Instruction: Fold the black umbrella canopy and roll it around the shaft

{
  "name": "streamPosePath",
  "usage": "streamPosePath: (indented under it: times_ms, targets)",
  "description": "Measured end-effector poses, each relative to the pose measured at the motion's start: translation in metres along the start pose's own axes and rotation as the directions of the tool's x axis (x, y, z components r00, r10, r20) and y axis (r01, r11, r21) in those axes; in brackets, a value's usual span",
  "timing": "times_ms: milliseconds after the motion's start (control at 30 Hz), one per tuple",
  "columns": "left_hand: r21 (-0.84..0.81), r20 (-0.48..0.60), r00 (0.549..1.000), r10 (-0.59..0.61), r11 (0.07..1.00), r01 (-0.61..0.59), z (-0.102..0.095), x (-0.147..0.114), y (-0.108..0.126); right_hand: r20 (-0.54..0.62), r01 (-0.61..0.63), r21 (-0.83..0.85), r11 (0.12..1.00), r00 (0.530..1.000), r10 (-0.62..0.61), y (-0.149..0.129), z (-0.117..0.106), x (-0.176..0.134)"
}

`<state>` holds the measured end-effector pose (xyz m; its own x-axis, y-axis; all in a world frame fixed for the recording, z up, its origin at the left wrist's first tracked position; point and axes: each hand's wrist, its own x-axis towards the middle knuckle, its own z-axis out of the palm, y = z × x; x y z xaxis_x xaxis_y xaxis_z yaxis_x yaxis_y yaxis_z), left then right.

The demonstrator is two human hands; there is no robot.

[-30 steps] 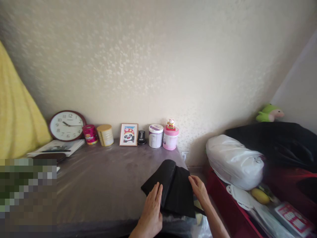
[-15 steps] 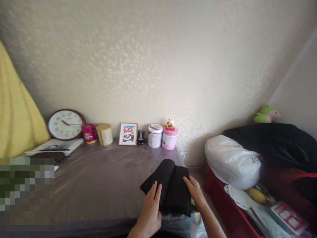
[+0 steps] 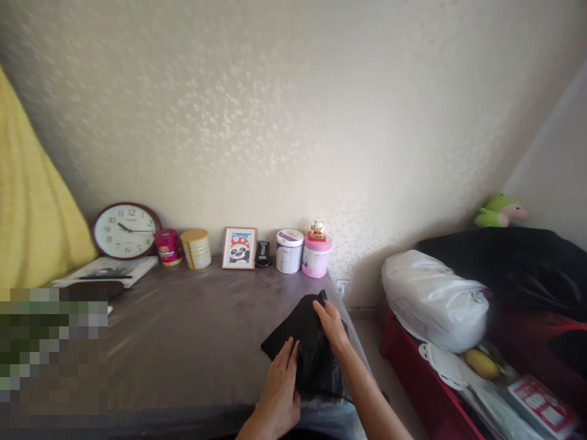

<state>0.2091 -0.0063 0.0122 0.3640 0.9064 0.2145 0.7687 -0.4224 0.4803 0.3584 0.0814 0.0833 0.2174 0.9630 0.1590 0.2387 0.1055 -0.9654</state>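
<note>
A black, soft, folded piece of fabric or thin sheet (image 3: 288, 327) lies near the right end of the covered table; I cannot make out its exact kind. My left hand (image 3: 280, 382) rests on its near left part, fingers stretched out and lying flat. With fingers closed on the far edge, my right hand (image 3: 331, 324) holds up a small corner of the black fabric. The right forearm and hand hide part of its right side.
Along the wall stand a clock (image 3: 127, 231), a magenta tin (image 3: 168, 247), a yellow-lidded can (image 3: 196, 249), a panda picture frame (image 3: 239, 248), a white tub (image 3: 288, 252) and a pink tub (image 3: 316, 256) bearing a figurine. Right of the table, a white bag (image 3: 433, 299) lies by a red container (image 3: 403, 345).
My right hand has moved from the fabric's right edge up and left to its far edge, folding the right part over. My left hand has stayed nearly still on the fabric.
</note>
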Motion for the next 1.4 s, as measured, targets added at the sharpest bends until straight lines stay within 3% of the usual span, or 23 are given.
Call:
streamPosePath:
  times_ms: [200,400,500,567,667,800,867,933,1033,1100,1167,1267,1400]
  targets:
    - [0.038,0.009,0.998,-0.057,0.998,0.057,0.002,0.002,-0.005,-0.01,-0.07,-0.065,0.995,0.998,0.07,0.016,0.025,0.016]
    - [0.061,-0.004,0.998,-0.069,0.996,0.069,0.008,-0.003,-0.016,0.028,-0.113,-0.182,0.977,0.992,0.12,0.026,0.035,0.024]
    - [0.068,-0.015,0.998,-0.058,0.996,0.059,0.016,-0.011,-0.03,0.097,-0.16,-0.163,0.974,0.979,0.177,0.028,0.036,0.022]
    - [0.064,-0.077,0.996,-0.036,0.997,0.041,0.02,-0.017,-0.036,0.16,-0.173,-0.152,0.973,0.967,0.197,0.026,0.037,0.02]
    - [0.128,-0.141,0.99,0.003,0.992,0.016,0.019,-0.02,-0.033,0.222,-0.149,-0.149,0.978,0.958,0.18,0.019,0.036,0.016]
    - [0.214,0.017,0.992,0.123,0.969,-0.124,0.014,-0.009,-0.014,0.263,-0.049,-0.196,0.979,0.96,0.1,0.008,0.033,0.007]
    - [0.241,0.09,0.991,0.095,0.964,-0.114,0.015,-0.001,-0.008,0.291,0.094,-0.23,0.969,0.956,-0.023,0.005,0.03,-0.001]
    - [0.254,0.13,0.989,0.076,0.961,-0.108,0.019,0.005,-0.008,0.33,0.297,-0.274,0.915,0.922,-0.201,0.006,0.023,-0.01]
    - [0.277,0.089,0.99,0.108,0.952,-0.129,0.029,0.008,-0.016,0.405,0.548,-0.304,0.779,0.815,-0.414,0.013,0.012,-0.017]
    - [0.31,0.013,0.992,0.126,0.943,-0.124,0.036,0.008,-0.022,0.431,0.636,-0.311,0.706,0.756,-0.492,0.021,0.006,-0.014]
    - [0.33,-0.041,0.989,0.14,0.937,-0.118,0.04,0.008,-0.026,0.433,0.677,-0.349,0.648,0.73,-0.529,0.03,0.003,-0.004]
    - [0.331,-0.048,0.989,0.136,0.937,-0.113,0.041,0.008,-0.028,0.396,0.667,-0.45,0.594,0.745,-0.536,0.042,0.003,0.025]
    - [0.338,-0.007,0.997,0.076,0.939,-0.069,0.034,0.009,-0.022,0.292,0.533,-0.571,0.625,0.843,-0.452,0.046,0.002,0.064]
